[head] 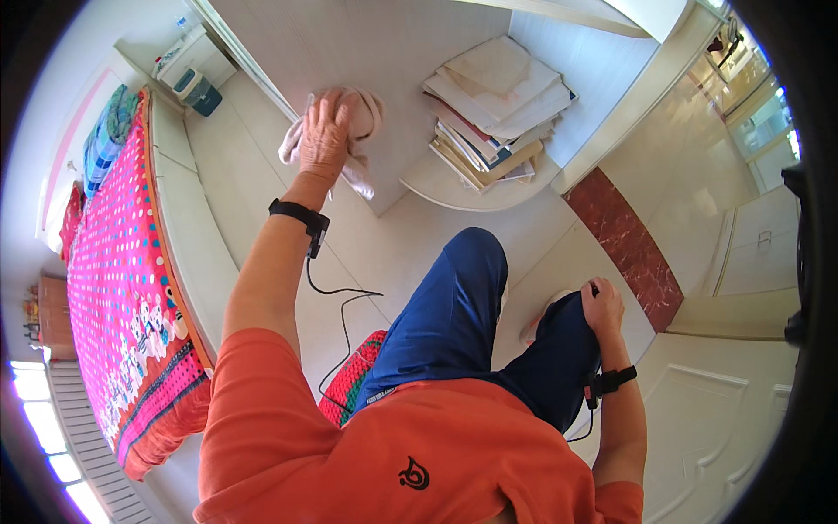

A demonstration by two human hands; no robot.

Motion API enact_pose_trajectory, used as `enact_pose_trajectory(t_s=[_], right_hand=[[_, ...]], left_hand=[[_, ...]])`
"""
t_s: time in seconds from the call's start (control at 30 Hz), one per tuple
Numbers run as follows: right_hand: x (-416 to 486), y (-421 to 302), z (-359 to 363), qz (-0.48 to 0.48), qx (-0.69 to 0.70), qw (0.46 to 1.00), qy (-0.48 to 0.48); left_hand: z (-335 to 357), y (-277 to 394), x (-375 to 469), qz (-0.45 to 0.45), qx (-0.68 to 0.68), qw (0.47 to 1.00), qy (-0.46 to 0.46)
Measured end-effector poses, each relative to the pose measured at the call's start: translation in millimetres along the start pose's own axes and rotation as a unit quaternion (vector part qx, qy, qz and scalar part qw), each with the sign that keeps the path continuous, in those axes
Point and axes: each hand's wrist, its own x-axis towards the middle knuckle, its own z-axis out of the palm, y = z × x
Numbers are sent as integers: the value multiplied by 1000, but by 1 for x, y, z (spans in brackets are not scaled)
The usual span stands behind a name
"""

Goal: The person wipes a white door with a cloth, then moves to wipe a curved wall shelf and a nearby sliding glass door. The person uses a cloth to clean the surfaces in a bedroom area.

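Observation:
My left hand (pixel 325 134) presses a crumpled pale pink cloth (pixel 364 121) against the light wood-grain side panel (pixel 386 52) of a cabinet. The cloth sticks out on both sides of the palm and hangs below it, near the panel's edge. My right hand (pixel 603 306) rests on my right knee in blue trousers (pixel 563 347). Its fingers curl over the far side and are partly hidden, with a small dark spot showing among them. To the right of the cloth, a stack of papers and folders (pixel 497 111) sits on a rounded low shelf (pixel 484 196).
On the left stands a bed with a pink dotted cover (pixel 124 262). A blue-and-white bin (pixel 198 93) stands beyond it. Beneath me is a red-and-green knitted seat cover (pixel 353 370). A dark red stone threshold (pixel 625 249) crosses the floor near a white panelled door (pixel 707 406).

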Motion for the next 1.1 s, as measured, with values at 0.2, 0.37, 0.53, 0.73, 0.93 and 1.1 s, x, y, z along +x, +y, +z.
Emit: enact_pose_trajectory(t_s=[0.2,0.37,0.53,0.73,0.93,1.1], right_hand=[[4,-5,0,2,-15,1000,-10],[5,-5,1,1,-14,1000,-14],[3,-4,-2,19,-13,999,-22],[2,-7,-6,17,-29,999,-21],[-4,-12,-7,-1,-31,999,-7],[-11,-11,-8,-22,-9,1000,12]], left_hand=[[11,-11,-10,61,83,994,-23],[43,-3,-43,39,50,992,-113],[52,15,-84,-165,-44,954,-247],[38,35,-98,-342,-126,875,-319],[34,39,-98,-437,-167,842,-268],[46,33,-123,-489,-187,795,-305]])
